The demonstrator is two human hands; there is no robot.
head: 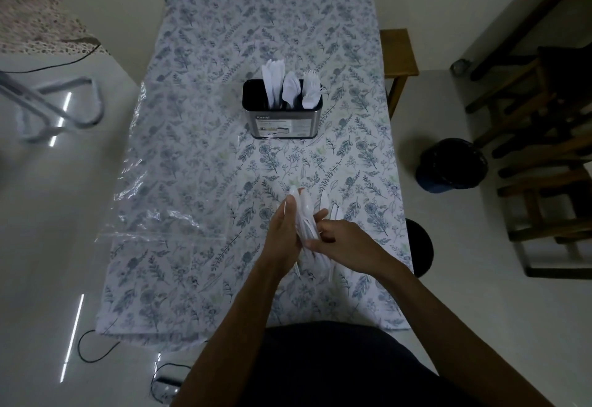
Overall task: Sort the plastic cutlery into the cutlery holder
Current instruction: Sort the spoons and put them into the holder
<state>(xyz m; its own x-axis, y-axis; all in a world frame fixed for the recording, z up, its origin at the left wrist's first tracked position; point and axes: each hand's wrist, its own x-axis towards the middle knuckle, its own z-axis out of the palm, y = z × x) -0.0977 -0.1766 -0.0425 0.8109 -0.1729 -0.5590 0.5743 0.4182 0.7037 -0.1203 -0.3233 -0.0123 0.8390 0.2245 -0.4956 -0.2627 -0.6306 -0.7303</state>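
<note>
A metal cutlery holder [282, 124] stands upright mid-table, with white knives [273, 81] in its left slot, spoons [291, 87] in the middle and forks [311, 90] on the right. Nearer me, my left hand [283, 240] and my right hand [342, 243] hold a bundle of white plastic spoons [304, 214] between them, bowls pointing away. My left hand grips the bundle from the left, and my right hand's fingers curl round it from the right. A few white knives [331, 206] lie on the cloth just right of the bundle.
A floral tablecloth [224, 54] covers the table. A clear plastic bag [160, 217] lies at the table's left edge. A wooden stool [398, 54], a dark bin [450, 164] and wooden chairs [544, 150] stand to the right. Cables [93, 347] trail on the floor.
</note>
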